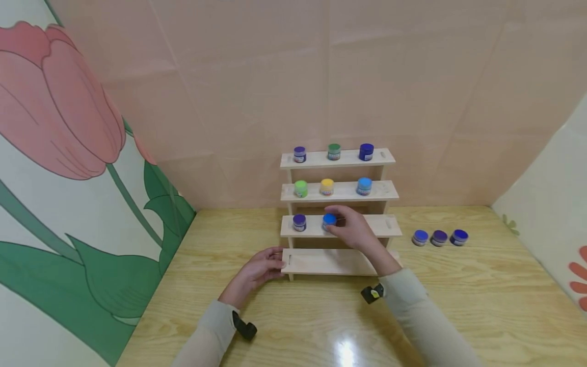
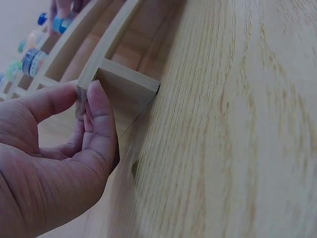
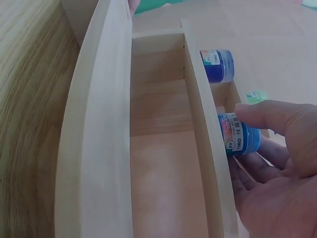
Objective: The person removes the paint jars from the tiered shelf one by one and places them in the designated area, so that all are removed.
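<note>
Near the middle of the back edge of the desk point(image 1: 289, 326), I have a four-tier pale wooden stand point(image 1: 327, 261) facing me. The left hand point(image 1: 260, 267) pinches the left end of its lowest board between thumb and fingers, most likely to steady the light frame. The right hand point(image 1: 352, 228) curls thumb and fingers round a small bright-blue plastic jar point(image 1: 328, 222), upright on the second board from the bottom; its base looks to meet the wood, and I judge the side grip keeps it from tipping. A round purple-lidded jar point(image 1: 299, 223) stands apart at that board's left end. Six colourful lidded jars point(image 1: 327, 187) sit three to each upper board, spaced, I think, so every one shows. Towards the desk's right edge, three blue and purple jars point(image 1: 438, 238) stand in a close row, probably for easy reach.
</note>
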The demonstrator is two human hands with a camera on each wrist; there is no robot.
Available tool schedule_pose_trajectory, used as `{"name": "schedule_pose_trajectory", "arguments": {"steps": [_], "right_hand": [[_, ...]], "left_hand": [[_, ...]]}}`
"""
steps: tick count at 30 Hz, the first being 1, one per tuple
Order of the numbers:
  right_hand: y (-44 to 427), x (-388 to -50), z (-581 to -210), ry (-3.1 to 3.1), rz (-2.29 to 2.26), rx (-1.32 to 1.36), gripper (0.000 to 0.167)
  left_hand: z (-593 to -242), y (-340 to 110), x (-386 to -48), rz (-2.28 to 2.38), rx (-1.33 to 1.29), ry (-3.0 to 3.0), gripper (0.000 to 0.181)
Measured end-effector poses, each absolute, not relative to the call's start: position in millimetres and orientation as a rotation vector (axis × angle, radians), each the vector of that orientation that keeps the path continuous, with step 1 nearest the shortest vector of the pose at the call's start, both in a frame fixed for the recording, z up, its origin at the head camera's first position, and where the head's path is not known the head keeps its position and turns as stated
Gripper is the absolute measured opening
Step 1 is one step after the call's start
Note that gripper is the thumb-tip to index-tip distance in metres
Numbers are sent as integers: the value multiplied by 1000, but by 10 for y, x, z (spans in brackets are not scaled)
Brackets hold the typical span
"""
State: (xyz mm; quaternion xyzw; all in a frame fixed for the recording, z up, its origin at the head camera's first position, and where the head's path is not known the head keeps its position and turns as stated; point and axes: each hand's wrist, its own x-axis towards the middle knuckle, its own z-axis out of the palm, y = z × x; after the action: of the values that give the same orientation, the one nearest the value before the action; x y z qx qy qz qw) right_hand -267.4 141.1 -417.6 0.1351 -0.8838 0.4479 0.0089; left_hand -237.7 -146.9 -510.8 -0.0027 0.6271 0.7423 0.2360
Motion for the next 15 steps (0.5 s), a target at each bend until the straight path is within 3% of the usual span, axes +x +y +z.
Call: {"name": "schedule_pose_trajectory", "arguments": {"steps": [15], "right_hand": [[1478,-2587,-4081,-2741,1386,392,41]], "left_hand": [[-5103,-1484,-2374,2025,15,1718,61]]}}
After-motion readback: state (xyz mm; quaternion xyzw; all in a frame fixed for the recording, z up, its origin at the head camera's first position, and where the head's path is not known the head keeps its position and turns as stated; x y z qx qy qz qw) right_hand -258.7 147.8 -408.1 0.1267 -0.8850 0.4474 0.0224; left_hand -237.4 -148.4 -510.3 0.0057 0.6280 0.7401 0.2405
